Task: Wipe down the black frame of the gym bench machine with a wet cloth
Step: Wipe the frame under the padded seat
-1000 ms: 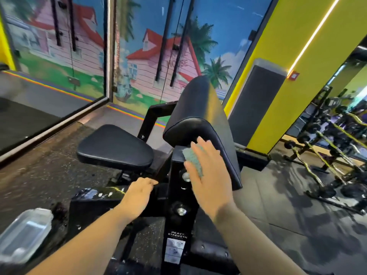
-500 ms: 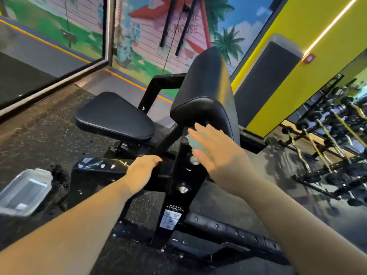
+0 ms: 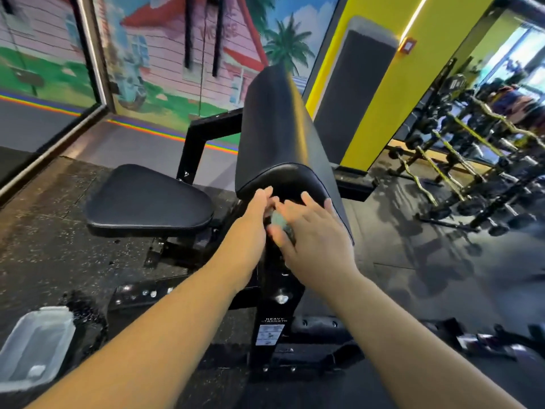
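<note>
The teal cloth (image 3: 278,222) sits at the top of the black frame upright (image 3: 275,293), just under the near edge of the backrest pad (image 3: 283,149). The right hand (image 3: 315,240) lies over it, fingers straight and spread. The left hand (image 3: 253,214), half a second ago gripping the lower frame bar, now reaches up beside the cloth with fingers extended; contact cannot be told. The seat pad (image 3: 147,199) lies left, apart. Speckled rubber floor (image 3: 44,237); a clear plastic container (image 3: 32,346) near left; a barbell rack (image 3: 472,160) right.
</note>
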Demonstrator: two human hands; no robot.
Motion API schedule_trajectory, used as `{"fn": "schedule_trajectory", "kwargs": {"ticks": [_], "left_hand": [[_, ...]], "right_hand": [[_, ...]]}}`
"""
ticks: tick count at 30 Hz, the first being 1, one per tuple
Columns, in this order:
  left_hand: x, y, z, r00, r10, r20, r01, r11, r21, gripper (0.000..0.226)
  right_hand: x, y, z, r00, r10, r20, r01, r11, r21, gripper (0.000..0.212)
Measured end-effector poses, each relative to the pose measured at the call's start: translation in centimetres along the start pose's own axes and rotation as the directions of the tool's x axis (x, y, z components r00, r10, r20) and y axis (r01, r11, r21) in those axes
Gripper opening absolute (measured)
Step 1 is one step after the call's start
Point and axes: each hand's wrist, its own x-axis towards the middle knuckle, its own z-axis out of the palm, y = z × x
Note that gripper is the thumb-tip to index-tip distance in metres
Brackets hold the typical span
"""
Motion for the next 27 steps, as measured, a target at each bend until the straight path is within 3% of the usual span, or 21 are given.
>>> {"fn": "schedule_trajectory", "kwargs": {"ticks": [2,4,6,7,8,10,11,14,16,17,18,20,22,24,25,26,27], "left_hand": [[0.2,0.4,0.2,0.999,-0.001,-0.038,0.001,1.000,0.015,0.030],[0.2,0.9,0.3,0.998,-0.023,-0.051,0.023,1.000,-0.002,0.030],[-0.1,1.1,0.5,0.998,-0.032,-0.057,0.034,0.999,0.030,0.030],[-0.4,1.3,0.6,0.998,-0.020,-0.067,0.022,0.999,0.033,0.030],[-0.7,1.4,0.8,0.997,-0.001,-0.075,0.004,0.999,0.048,0.031],[-0.6,1.5,1.3,0.996,0.024,-0.085,-0.018,0.997,0.074,0.030],[-0.6,1.7,1.8,0.995,0.021,-0.099,-0.014,0.997,0.079,0.030],[-0.5,1.2,2.4,0.985,0.018,-0.170,-0.004,0.996,0.084,0.032],[-0.7,1.1,2.6,0.979,0.053,-0.196,-0.026,0.990,0.137,0.030],[-0.7,1.2,2.7,0.980,0.061,-0.190,-0.028,0.985,0.170,0.028],[-0.6,1.5,2.7,0.979,0.048,-0.197,-0.010,0.982,0.187,0.027],[0.3,1.7,2.1,0.972,0.013,-0.236,0.040,0.974,0.222,0.035],[0.8,1.3,0.8,0.977,0.055,-0.204,0.010,0.952,0.307,0.041],[1.5,1.7,1.1,0.962,0.051,-0.270,0.058,0.922,0.384,0.044],[1.2,1.6,1.8,0.967,0.062,-0.249,0.054,0.900,0.433,0.043],[1.0,1.9,3.0,0.969,0.073,-0.235,0.048,0.881,0.471,0.039],[0.6,1.8,3.9,0.973,0.100,-0.209,0.020,0.862,0.506,0.037]], "right_hand": [[2.5,0.2,0.0,0.986,-0.047,0.158,0.042,0.998,0.036,0.044],[2.8,1.4,-0.4,0.987,-0.099,0.129,0.080,0.986,0.145,0.032],[0.5,2.8,-0.5,0.994,0.034,0.101,-0.069,0.930,0.360,0.031],[-1.1,3.0,-0.5,0.995,0.060,0.079,-0.090,0.882,0.463,0.034],[-2.7,2.7,-0.3,0.999,0.029,-0.025,-0.013,0.872,0.489,0.035],[-3.8,2.0,0.5,0.980,-0.054,-0.194,0.131,0.903,0.409,0.039],[-3.2,2.0,0.7,0.971,-0.108,-0.211,0.176,0.926,0.335,0.042],[0.6,1.6,-0.5,0.974,-0.225,-0.008,0.223,0.961,0.165,0.039],[2.3,2.6,-1.1,0.971,-0.205,0.119,0.160,0.938,0.308,0.032],[2.5,3.4,-0.9,0.974,-0.150,0.171,0.048,0.871,0.489,0.030],[2.0,4.5,-0.5,0.980,-0.063,0.188,-0.083,0.732,0.677,0.027],[-0.5,6.4,0.8,0.970,0.158,0.184,-0.236,0.447,0.863,0.019],[-3.0,8.3,3.4,0.872,0.415,0.261,-0.340,0.129,0.931,0.016],[-4.0,9.4,4.7,0.718,0.588,0.372,-0.311,-0.207,0.928,0.015],[-4.1,9.4,4.7,0.675,0.629,0.386,-0.252,-0.295,0.922,0.015],[-3.8,9.1,4.6,0.664,0.649,0.373,-0.208,-0.319,0.925,0.014],[-3.4,8.2,4.2,0.696,0.644,0.318,-0.172,-0.280,0.944,0.013]]}}
